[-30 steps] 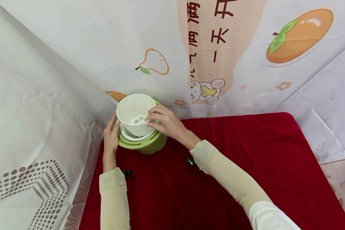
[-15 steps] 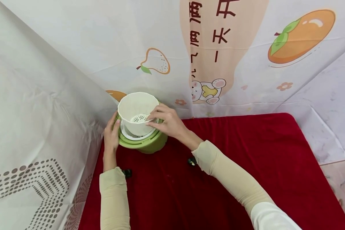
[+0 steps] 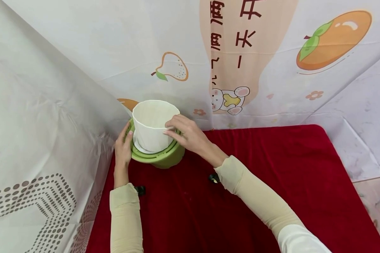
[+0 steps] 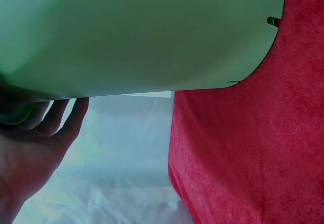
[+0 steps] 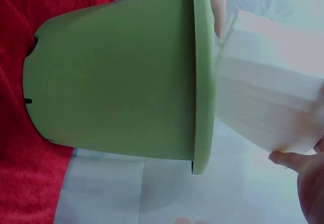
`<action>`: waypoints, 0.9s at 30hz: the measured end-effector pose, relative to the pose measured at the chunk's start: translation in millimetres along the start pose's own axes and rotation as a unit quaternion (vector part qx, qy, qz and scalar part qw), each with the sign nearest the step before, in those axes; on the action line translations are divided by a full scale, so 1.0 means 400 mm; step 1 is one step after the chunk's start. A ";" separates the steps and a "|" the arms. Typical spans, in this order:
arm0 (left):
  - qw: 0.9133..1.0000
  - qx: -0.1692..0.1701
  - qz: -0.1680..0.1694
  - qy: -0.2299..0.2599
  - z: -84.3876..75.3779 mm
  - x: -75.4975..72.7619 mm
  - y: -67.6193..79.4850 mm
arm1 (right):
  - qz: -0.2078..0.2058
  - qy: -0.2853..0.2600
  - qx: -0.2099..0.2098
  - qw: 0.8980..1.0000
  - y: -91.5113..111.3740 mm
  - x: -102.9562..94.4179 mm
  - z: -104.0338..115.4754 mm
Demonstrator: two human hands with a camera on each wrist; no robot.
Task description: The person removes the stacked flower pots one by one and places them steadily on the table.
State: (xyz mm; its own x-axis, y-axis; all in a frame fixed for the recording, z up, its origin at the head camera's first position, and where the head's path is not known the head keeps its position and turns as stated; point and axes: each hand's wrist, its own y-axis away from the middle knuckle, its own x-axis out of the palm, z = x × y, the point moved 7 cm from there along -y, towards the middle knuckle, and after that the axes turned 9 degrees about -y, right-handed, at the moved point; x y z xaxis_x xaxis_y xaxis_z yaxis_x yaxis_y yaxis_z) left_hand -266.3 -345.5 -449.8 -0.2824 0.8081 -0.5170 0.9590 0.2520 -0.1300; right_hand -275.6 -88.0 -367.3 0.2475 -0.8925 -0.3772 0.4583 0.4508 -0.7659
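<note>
Printed white hangings (image 3: 123, 31) close off the back and left of the frame. Left of centre, we find the white pot (image 3: 153, 138) at the mouth of the green pot (image 3: 171, 160), standing proud of its rim; a white ring (image 3: 137, 144) shows about its near left foot, though whether the two touch we cannot tell. Seen from the right wrist, its long axis leans away from the green pot's. We note that the right hand (image 3: 190, 135) is nearer, pinching the white rim with fingers inside and thumb outside. Opposite, the left hand (image 3: 122, 150) holds the green rim at its left edge. Below, we see red cloth (image 3: 190, 211) over the surface, the green pot standing towards its upper left corner.
</note>
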 end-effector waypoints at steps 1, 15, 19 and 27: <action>1.000 0.000 0.000 -0.002 -0.004 0.000 0.001 | 0.001 0.005 -0.002 1.000 0.000 -0.002 0.003; 1.000 0.008 -0.025 -0.013 0.089 0.010 -0.031 | -0.027 0.018 -0.039 0.999 0.004 -0.069 0.043; 1.000 0.003 -0.025 -0.013 0.087 0.009 -0.029 | -0.029 0.029 -0.045 0.998 0.014 -0.094 0.049; 0.999 -0.003 -0.032 -0.021 0.088 0.007 -0.031 | -0.042 0.032 -0.046 0.998 0.033 -0.125 0.049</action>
State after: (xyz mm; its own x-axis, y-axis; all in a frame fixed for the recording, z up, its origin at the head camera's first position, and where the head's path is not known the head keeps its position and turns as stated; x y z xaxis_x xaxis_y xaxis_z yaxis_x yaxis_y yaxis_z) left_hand -277.9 -364.9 -479.3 -0.3419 0.7675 -0.5423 0.9387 0.3061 -0.1585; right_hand -265.1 -37.1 -348.2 0.1560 -0.9274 -0.3399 0.3935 0.3740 -0.8398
